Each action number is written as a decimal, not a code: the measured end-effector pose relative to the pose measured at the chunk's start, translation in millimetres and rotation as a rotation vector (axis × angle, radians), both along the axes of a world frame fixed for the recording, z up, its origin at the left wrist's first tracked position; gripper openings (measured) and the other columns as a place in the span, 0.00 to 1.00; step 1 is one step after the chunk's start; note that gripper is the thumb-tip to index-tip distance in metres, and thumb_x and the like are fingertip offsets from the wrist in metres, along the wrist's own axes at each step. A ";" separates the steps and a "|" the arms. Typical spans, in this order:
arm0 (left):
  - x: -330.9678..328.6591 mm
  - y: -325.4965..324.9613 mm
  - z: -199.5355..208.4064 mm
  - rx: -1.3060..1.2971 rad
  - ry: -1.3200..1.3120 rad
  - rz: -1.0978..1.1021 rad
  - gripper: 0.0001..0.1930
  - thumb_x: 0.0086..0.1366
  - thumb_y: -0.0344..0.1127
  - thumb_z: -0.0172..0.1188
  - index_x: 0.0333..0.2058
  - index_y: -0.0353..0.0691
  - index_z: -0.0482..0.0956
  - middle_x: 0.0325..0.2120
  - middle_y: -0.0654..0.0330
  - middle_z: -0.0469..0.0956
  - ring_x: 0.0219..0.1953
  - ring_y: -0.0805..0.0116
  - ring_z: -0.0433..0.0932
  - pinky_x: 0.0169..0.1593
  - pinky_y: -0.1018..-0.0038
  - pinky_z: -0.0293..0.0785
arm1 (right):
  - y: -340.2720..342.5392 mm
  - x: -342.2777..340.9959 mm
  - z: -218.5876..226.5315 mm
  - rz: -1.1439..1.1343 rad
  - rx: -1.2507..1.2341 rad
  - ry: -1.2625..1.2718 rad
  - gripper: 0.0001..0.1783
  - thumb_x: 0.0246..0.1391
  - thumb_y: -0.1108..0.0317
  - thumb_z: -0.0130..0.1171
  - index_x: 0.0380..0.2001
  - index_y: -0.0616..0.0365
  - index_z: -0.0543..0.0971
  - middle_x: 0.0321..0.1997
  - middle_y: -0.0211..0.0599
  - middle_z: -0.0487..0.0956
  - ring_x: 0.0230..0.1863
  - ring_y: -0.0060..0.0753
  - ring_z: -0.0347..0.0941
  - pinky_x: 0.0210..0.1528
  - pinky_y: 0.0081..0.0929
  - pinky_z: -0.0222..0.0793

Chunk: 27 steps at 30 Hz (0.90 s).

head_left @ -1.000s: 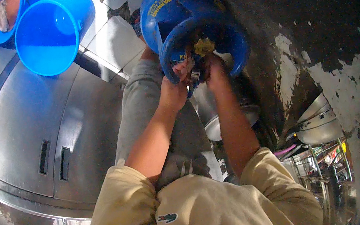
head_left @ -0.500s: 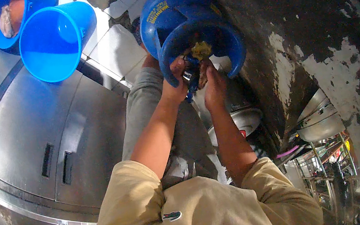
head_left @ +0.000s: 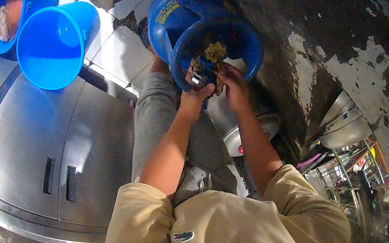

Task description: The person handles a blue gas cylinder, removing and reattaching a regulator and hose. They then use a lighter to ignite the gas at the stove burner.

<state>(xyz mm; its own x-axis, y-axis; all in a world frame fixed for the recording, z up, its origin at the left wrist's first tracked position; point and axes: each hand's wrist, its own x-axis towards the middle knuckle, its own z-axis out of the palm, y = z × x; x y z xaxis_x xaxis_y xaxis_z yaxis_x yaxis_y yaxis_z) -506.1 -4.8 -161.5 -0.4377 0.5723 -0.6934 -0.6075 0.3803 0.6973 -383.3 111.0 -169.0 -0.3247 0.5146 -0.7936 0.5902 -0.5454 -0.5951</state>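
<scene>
A blue gas cylinder [head_left: 173, 25] stands in front of me, its collar opening toward me. Inside the collar is a yellowish, lobed valve knob [head_left: 215, 52]. Just below the knob sits a gas regulator [head_left: 198, 79] with a silver barrel and dark blue parts. My left hand [head_left: 196, 96] is closed around the regulator from the left, its thumb stretched across the front. From the right, my right hand [head_left: 234, 84] reaches in beside it with fingers curled; what they grip is hidden in shadow.
At the left are a blue bucket [head_left: 57, 83] and steel cabinet doors [head_left: 24, 145]. A worn, peeling wall [head_left: 289, 18] rises close on the right. A metal lid [head_left: 265, 126] lies beside my right forearm. Steel pots [head_left: 345, 132] sit on a rack at the lower right.
My left hand has shifted lower, its thumb now across the front, and the regulator's silver barrel shows more. My right hand has moved slightly, fingers more curled. The view shifted a little.
</scene>
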 end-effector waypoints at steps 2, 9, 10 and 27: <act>-0.3 -7.2 -6.0 -0.016 -0.214 -0.025 0.27 0.60 0.37 0.65 0.57 0.42 0.68 0.47 0.66 0.75 0.46 0.70 0.73 0.50 0.70 0.69 | -1.8 7.0 -4.2 -0.070 -0.025 0.007 0.30 0.61 0.53 0.51 0.60 0.61 0.66 0.57 0.40 0.73 0.57 0.35 0.70 0.61 0.33 0.62; -19.2 9.0 15.1 0.179 -0.405 0.149 0.25 0.63 0.35 0.62 0.58 0.42 0.67 0.48 0.63 0.75 0.48 0.69 0.73 0.53 0.72 0.68 | -8.1 23.3 -29.2 -0.546 -0.499 0.125 0.22 0.58 0.54 0.56 0.52 0.52 0.73 0.44 0.34 0.78 0.45 0.34 0.75 0.45 0.35 0.71; -20.2 5.3 9.7 0.229 -0.325 0.082 0.24 0.64 0.35 0.60 0.58 0.42 0.67 0.48 0.63 0.75 0.48 0.69 0.73 0.53 0.72 0.68 | -12.6 27.8 -29.6 -0.512 -0.491 0.100 0.20 0.58 0.54 0.56 0.50 0.51 0.74 0.42 0.33 0.78 0.43 0.34 0.76 0.43 0.35 0.71; -12.6 4.4 -11.1 0.181 -0.512 0.372 0.26 0.67 0.52 0.51 0.56 0.41 0.69 0.51 0.58 0.74 0.53 0.58 0.72 0.53 0.61 0.68 | -0.1 -57.5 -10.8 -0.457 -0.330 -0.203 0.25 0.62 0.50 0.51 0.50 0.60 0.75 0.46 0.38 0.80 0.47 0.34 0.75 0.51 0.30 0.69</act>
<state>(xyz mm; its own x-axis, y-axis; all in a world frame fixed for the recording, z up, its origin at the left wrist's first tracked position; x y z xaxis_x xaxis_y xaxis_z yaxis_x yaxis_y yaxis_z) -518.7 -0.4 -172.7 -0.2691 0.5738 -0.7735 -0.9479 -0.0158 0.3181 -440.8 110.9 -179.8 0.0462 0.2822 -0.9582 0.3361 -0.9077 -0.2511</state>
